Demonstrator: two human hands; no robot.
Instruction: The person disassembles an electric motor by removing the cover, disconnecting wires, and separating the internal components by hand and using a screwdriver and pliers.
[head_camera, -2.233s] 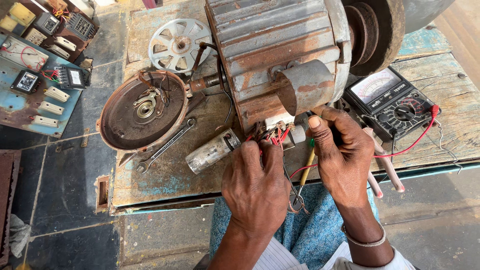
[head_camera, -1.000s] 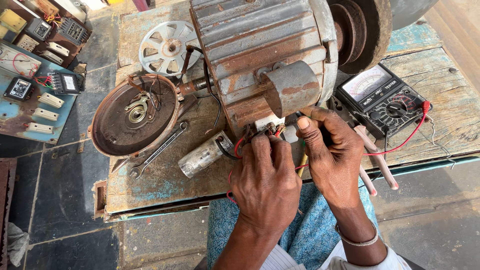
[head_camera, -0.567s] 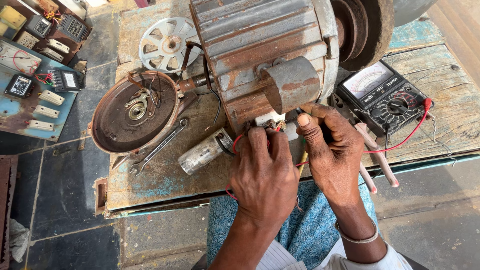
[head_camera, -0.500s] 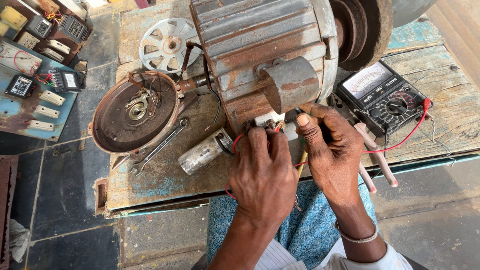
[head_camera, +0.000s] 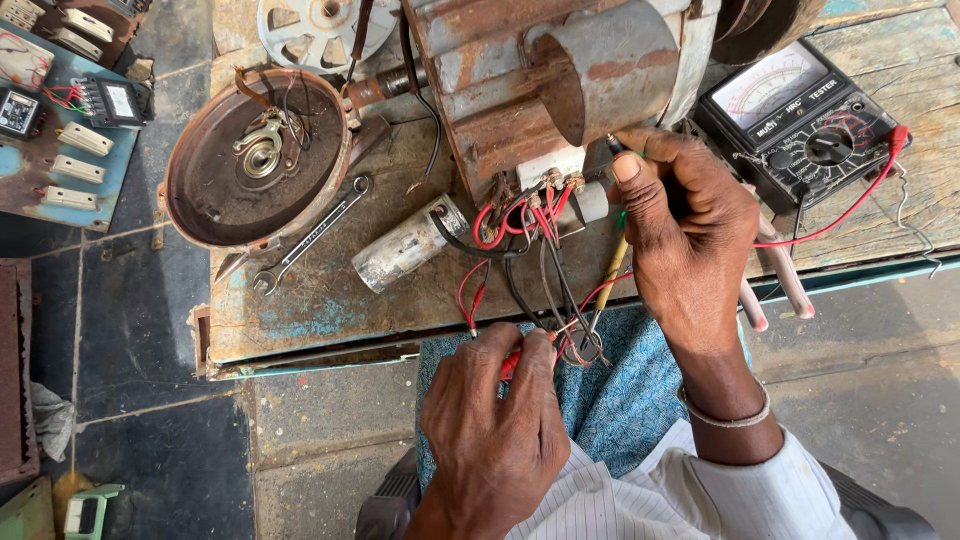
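1. Far left: blue panel (head_camera: 50, 150) with switches and small meters, lying on the dark floor, well apart from both hands.
2. Left part of the wooden bench (head_camera: 300, 300): rusty round end cover (head_camera: 255, 155), a spanner (head_camera: 310, 235) just beside it, then a grey cylinder-shaped capacitor (head_camera: 410, 245) lying tilted, its black lead running toward the motor.
3. Centre: the motor (head_camera: 530, 80), rusty, its terminal block (head_camera: 545, 190) facing the person. Red and black wires (head_camera: 545, 270) hang from it toward the lap.
4. Left hand (head_camera: 495, 430) sits low, below the bench edge, fingers closed narrow on something red at the loose wire ends. The wires run up and away from this grip to the terminals; long axis roughly near-to-far.
5. Right hand (head_camera: 690, 235) is nearer the terminals, closed around a thin tool with a yellow-green handle, thumb up by the block.
6. Right: black multimeter (head_camera: 805, 125) with red lead, just beside the right hand.
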